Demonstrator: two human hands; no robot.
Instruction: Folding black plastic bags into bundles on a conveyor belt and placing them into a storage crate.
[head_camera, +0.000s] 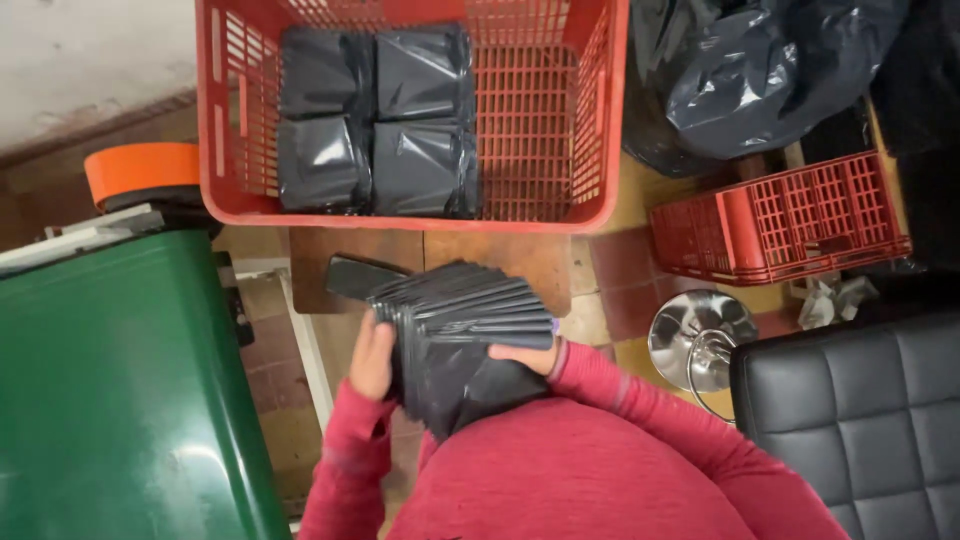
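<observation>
both hands, left hand (372, 358) and right hand (527, 356), are gripping a stack of folded black bags (460, 325) near the chest; four bundles (375, 120) are already lying in the far red crate (530, 205), its right side unfilled.

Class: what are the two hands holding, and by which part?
A stack of folded black plastic bags: left hand on its left edge, right hand under its right side.

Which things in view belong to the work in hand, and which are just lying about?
In hand:
- fanned stack of flat black plastic bags, gripped by left hand and right hand
- large red plastic lattice crate holding four black bag bundles

Lying about:
- green metal cabinet
- small red lattice crate
- big black refuse sack
- black quilted chair
- chrome stool base
</observation>
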